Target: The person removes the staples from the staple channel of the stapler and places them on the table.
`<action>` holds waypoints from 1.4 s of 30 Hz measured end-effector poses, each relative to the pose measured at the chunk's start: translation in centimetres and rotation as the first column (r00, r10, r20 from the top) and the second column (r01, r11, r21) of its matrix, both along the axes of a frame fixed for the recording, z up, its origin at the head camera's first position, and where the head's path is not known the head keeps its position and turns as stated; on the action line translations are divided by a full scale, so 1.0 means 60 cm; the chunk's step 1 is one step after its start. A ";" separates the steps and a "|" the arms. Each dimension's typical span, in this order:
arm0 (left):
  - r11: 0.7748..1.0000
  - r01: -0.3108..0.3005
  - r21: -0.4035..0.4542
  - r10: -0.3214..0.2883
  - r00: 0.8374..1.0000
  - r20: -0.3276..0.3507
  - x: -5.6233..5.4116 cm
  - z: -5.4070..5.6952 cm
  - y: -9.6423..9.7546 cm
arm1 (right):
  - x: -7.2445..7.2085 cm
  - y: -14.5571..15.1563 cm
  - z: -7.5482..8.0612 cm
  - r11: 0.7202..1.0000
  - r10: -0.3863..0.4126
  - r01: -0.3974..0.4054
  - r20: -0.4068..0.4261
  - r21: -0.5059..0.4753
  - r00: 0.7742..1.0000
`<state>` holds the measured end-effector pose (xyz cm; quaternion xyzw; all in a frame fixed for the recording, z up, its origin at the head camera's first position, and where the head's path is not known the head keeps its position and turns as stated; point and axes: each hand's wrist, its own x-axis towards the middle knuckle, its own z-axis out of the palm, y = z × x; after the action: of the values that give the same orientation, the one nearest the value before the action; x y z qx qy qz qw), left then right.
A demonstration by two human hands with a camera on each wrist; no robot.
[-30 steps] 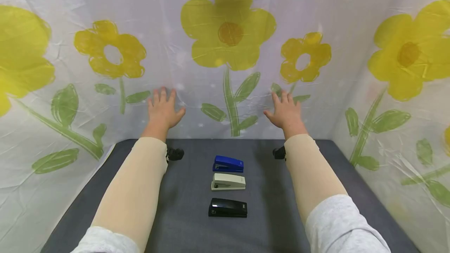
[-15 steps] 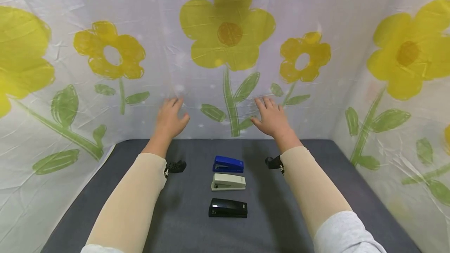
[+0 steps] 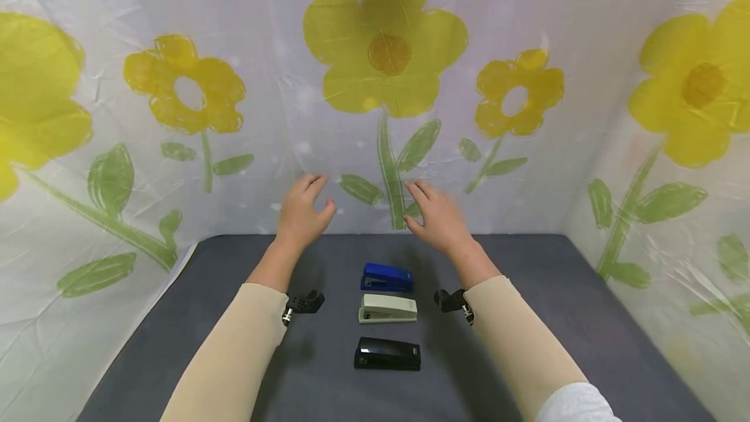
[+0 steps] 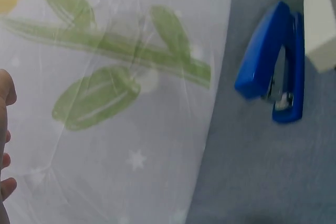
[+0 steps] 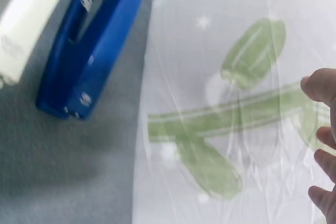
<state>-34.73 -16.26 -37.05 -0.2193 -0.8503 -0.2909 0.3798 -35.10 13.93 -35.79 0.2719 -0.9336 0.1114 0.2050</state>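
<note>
Three staplers lie in a column in the middle of the dark grey table: a blue stapler (image 3: 387,277) farthest off, a white stapler (image 3: 388,309) behind the nearest one, and a black stapler (image 3: 387,353) closest to me. My left hand (image 3: 301,213) hovers beyond and to the left of the blue stapler, fingers relaxed, holding nothing. On the other side, my right hand (image 3: 436,217) hangs in the air with loosely bent fingers, also bare. Neither touches a stapler. Both wrist views show the blue stapler (image 4: 275,61) apart from the fingertips.
A white curtain (image 3: 281,116) printed with yellow flowers hangs behind the table (image 3: 527,331) and along both sides. A black strap-mounted camera sits on each wrist, the left camera (image 3: 307,303) and the right camera (image 3: 448,301).
Both hands have come inward toward each other and lower, back from the curtain, with fingers less spread. The staplers have stayed in place; the head view has shifted slightly.
</note>
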 end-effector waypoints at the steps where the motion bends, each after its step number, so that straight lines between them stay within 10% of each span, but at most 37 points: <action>1: 1.000 0.002 0.015 -0.002 1.000 0.004 0.004 -0.003 0.004 | 0.003 -0.004 -0.006 1.000 0.008 -0.008 0.003 -0.004 1.000; 7: 0.995 0.033 0.094 -0.046 0.990 0.135 0.023 -0.022 0.025 | 0.028 -0.023 -0.025 0.997 0.048 -0.041 0.104 -0.063 0.993; 14: 0.979 0.071 0.189 -0.133 0.930 0.344 0.045 -0.051 0.048 | 0.047 -0.036 -0.054 0.991 0.126 -0.110 0.273 -0.075 0.954; 24: 0.974 0.012 0.227 -0.162 0.737 0.656 0.062 -0.146 0.072 | 0.057 -0.060 -0.101 0.994 0.082 -0.107 0.512 0.019 0.855; 30: 0.973 0.040 0.225 -0.196 0.651 0.733 0.067 -0.191 0.073 | 0.067 -0.088 -0.123 0.987 0.077 -0.138 0.506 0.084 0.859; 38: 0.996 0.062 0.067 -0.091 0.613 0.785 0.081 -0.228 0.078 | 0.076 -0.110 -0.143 0.969 0.067 -0.153 0.386 0.195 0.920; 42: 0.996 0.086 -0.034 -0.028 0.628 0.778 0.081 -0.232 0.086 | 0.075 -0.109 -0.147 0.967 0.053 -0.138 0.364 0.212 0.930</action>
<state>-29.85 -11.12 -50.96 -0.1123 -0.9329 -0.3398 -0.0402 -30.60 7.41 -44.59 0.3150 -0.9473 0.0579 -0.0062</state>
